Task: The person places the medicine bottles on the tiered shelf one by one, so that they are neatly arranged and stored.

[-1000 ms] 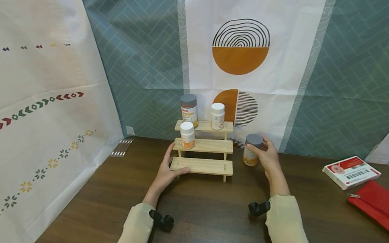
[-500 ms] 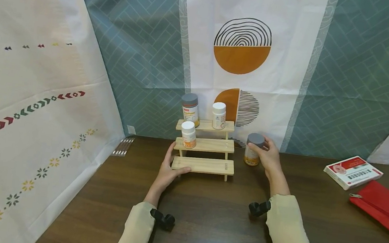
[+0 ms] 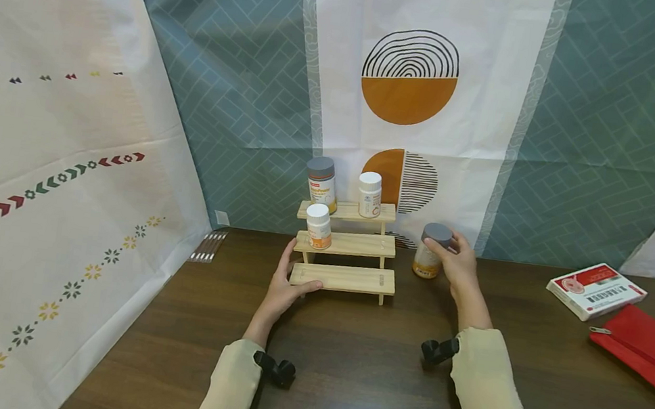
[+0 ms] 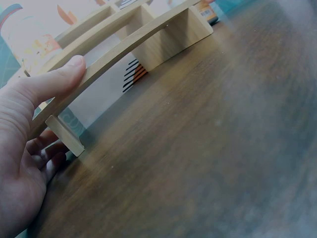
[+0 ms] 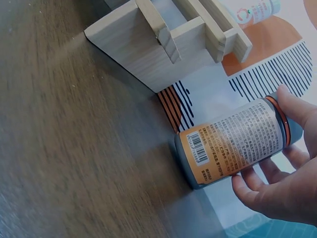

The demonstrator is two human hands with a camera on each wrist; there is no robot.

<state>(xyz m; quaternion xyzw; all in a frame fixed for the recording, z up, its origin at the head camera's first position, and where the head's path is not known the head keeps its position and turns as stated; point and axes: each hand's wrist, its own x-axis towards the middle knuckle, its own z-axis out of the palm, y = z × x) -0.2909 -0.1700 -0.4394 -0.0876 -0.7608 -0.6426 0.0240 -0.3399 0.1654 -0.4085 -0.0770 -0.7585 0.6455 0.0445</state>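
A three-step wooden display stand [image 3: 343, 277] is gripped at its left end by my left hand [image 3: 284, 295]. In the left wrist view, the thumb lies over the lowest step and the fingers curl in behind its leg. My right hand [image 3: 460, 265] holds a grey-lidded supplement bottle [image 3: 427, 261] just right of the stand, thumb and fingers round its upper part. The bottle leans slightly, lid to the right; whether its base touches the table is unclear. On the top step stand a taller grey-lidded bottle [image 3: 322, 190] and a white bottle [image 3: 369, 199]. A white-and-orange bottle [image 3: 319, 231] occupies the middle step's left end.
Far right on the brown table [image 3: 354, 385] lie a red-and-white box [image 3: 596, 291] and a red first aid pouch [image 3: 653, 354]. A pack of cotton swabs [image 3: 208, 246] is at the back left. Behind the stand hangs a patterned cloth [image 3: 492, 115].
My right hand has shifted slightly to the right, and the lid of the bottle it holds has tipped that way. The left hand keeps its grip on the stand.
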